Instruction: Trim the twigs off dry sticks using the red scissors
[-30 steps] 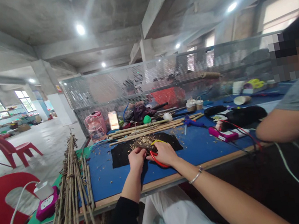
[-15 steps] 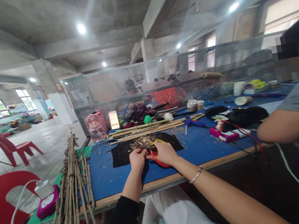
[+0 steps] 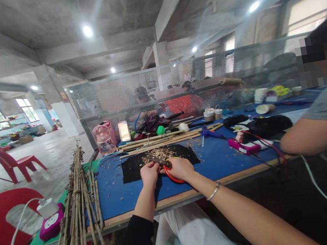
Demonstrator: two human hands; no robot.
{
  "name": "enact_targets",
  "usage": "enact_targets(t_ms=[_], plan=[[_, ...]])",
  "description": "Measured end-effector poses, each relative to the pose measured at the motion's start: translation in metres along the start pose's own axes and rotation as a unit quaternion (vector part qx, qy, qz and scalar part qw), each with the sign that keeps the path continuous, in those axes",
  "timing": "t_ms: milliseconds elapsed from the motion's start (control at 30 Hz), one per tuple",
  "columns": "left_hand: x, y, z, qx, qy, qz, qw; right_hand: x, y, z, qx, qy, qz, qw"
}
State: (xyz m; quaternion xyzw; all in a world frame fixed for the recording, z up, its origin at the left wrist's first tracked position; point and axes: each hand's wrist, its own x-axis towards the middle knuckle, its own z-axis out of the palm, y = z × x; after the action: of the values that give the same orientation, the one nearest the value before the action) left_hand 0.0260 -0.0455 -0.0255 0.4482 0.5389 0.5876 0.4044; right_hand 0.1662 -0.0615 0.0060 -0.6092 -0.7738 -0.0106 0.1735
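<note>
My right hand point(image 3: 181, 168) is wrapped round shears with a red handle point(image 3: 173, 176) and a bit of yellow showing at the top; the blades are mostly hidden. Close beside it, my left hand point(image 3: 149, 173) is closed with its fingertips on a dark brown piece of twig point(image 3: 160, 162), which runs toward the shears. Both hands are over the near part of a black cloth point(image 3: 130, 171), where a pile of pale wood chips point(image 3: 164, 152) lies just beyond my fingers.
Long sticks point(image 3: 166, 141) lie across the blue tabletop point(image 3: 114, 201) behind the cloth. A bundle of thin branches point(image 3: 76, 205) leans over the left end. To the right are a blue glue gun point(image 3: 211, 132), a purple power strip point(image 3: 244, 146) and a co-worker's arm point(image 3: 308, 137).
The yellow handle has come down toward the red one, so the shears are more closed. Both hands have stayed nearly in place.
</note>
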Motion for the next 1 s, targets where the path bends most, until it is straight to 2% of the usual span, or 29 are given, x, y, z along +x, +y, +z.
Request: enact_targets(t_ms=[167,267,367,467,533,567,633,700,767,867,1000], plan=[[-0.002,0.004,0.001,-0.031,0.002,-0.018,0.999,-0.001,-0.001,0.0,0.013,-0.01,0.008,1.0],[-0.005,0.011,0.002,-0.081,0.023,-0.06,0.995,0.0,-0.001,0.001,0.014,-0.009,0.019,1.0],[-0.004,0.017,-0.002,-0.133,0.091,-0.082,0.983,0.001,0.001,0.001,0.018,0.002,0.022,1.0],[0.002,0.021,-0.015,-0.154,0.206,-0.064,0.964,0.001,0.005,0.002,0.034,0.015,0.022,0.999],[0.008,0.022,-0.027,-0.097,0.245,-0.069,0.962,0.001,0.008,0.002,0.057,0.015,0.026,0.998],[0.011,0.022,-0.032,-0.037,0.249,-0.067,0.966,0.001,0.009,0.001,0.073,0.016,0.028,0.997],[0.017,0.024,-0.042,0.143,0.221,-0.035,0.964,0.001,0.012,0.001,0.107,0.022,0.032,0.993],[0.021,0.026,-0.049,0.317,0.167,0.009,0.934,0.002,0.014,0.001,0.14,0.034,0.042,0.989],[0.024,0.027,-0.052,0.426,0.113,0.04,0.897,0.003,0.016,0.002,0.166,0.046,0.053,0.984],[0.026,0.027,-0.052,0.492,0.079,0.058,0.865,0.006,0.02,0.005,0.209,0.062,0.062,0.974],[0.027,0.029,-0.045,0.493,0.064,0.081,0.864,0.011,0.025,0.01,0.277,0.083,0.072,0.955]])
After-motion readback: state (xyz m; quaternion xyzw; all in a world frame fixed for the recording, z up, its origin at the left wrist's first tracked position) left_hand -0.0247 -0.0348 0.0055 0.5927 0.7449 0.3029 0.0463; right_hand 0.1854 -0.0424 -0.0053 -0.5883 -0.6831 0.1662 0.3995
